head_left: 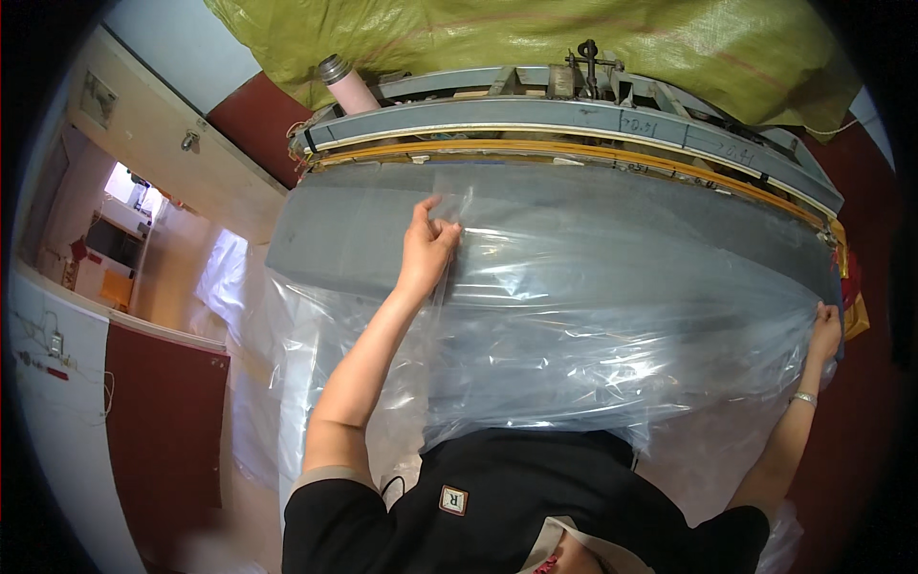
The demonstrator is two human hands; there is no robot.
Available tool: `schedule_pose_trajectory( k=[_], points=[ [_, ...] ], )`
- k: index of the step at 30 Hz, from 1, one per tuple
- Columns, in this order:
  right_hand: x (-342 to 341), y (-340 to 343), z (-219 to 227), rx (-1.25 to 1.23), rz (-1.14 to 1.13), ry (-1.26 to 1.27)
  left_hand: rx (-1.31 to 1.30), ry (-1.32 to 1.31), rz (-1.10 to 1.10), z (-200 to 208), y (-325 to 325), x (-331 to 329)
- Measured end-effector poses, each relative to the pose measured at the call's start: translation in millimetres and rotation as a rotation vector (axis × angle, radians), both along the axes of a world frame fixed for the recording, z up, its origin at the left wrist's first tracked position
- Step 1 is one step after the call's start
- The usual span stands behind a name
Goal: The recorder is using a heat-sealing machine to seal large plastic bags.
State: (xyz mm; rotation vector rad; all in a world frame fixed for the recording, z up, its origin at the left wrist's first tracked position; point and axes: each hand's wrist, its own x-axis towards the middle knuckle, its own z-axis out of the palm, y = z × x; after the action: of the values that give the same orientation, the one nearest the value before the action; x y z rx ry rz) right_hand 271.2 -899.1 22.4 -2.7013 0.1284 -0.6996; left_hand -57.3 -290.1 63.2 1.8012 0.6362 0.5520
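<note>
A wide sheet of clear plastic film point(555, 335) lies over the grey padded surface point(335, 225) of a long bench and hangs over its near edge toward my body. My left hand point(427, 247) is raised over the left part of the bench, its fingers curled at the film's left edge, where a fold of film stands up beside the fingertips. Far to the right, my right hand point(825, 333) pinches the film's other end at the bench's right edge. The film between my hands is wrinkled and glossy.
Behind the grey surface runs a metal frame point(459, 117) with a yellow-orange strip and a clamp-like fitting point(589, 67). A pink flask point(351, 88) leans there. Yellow-green woven sheeting point(535, 33) covers things at the back. On the left is an open door point(163, 124).
</note>
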Motion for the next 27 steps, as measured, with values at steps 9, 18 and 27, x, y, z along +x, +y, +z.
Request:
schedule_pose_trajectory(
  k=[9, 18, 27],
  points=[
    [2.2, -2.2, -0.3, -0.014, 0.012, -0.017, 1.045, 0.162, -0.035, 12.7, -10.5, -3.6],
    [7.5, -11.0, -6.4, 0.007, 0.001, -0.008, 0.956, 0.218, -0.380, 8.6, -2.9, -17.6],
    [18.8, -68.7, -12.5, 0.671, 0.171, -0.187, 0.737, 0.251, 0.178, -14.1, 21.0, 32.9]
  ],
)
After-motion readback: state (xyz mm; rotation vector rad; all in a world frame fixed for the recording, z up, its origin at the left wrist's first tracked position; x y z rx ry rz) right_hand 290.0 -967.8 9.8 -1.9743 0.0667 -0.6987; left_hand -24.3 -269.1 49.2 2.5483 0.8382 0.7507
